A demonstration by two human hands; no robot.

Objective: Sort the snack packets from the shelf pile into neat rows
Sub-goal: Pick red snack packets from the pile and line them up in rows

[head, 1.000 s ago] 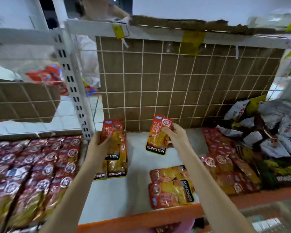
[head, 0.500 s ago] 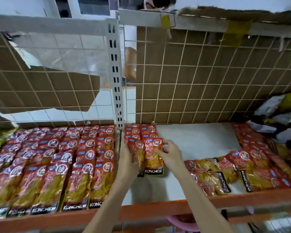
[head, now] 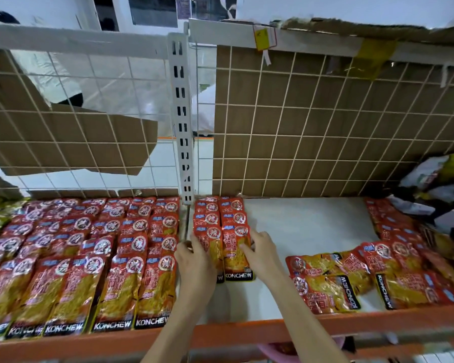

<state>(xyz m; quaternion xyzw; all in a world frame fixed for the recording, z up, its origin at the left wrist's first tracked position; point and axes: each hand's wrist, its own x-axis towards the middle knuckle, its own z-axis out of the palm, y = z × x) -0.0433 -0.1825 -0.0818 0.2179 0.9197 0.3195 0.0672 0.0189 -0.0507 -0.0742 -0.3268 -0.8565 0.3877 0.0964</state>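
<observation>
Red and yellow KONCHEW snack packets fill neat rows (head: 131, 258) on the left shelf section. Just right of the post, two short rows (head: 220, 216) of the same packets run back to the wire grid. My left hand (head: 194, 263) grips the front packet of the left short row at its left edge. My right hand (head: 260, 254) pinches the right edge of the front packet (head: 236, 260) of the right short row, thumb on its face. Several loose packets (head: 333, 279) lie crooked on the white shelf (head: 307, 226) to the right.
More red packets (head: 385, 224) and a heap of white and dark packets (head: 430, 205) sit at the far right. A white slotted post (head: 181, 127) divides the sections. A wire grid backed with cardboard (head: 325, 127) closes the rear. An orange lip (head: 247, 334) edges the shelf front.
My right hand brought a packet from mid-air down onto the right short row. My left hand stayed on the left short row. The view swung left, showing more of the sorted rows.
</observation>
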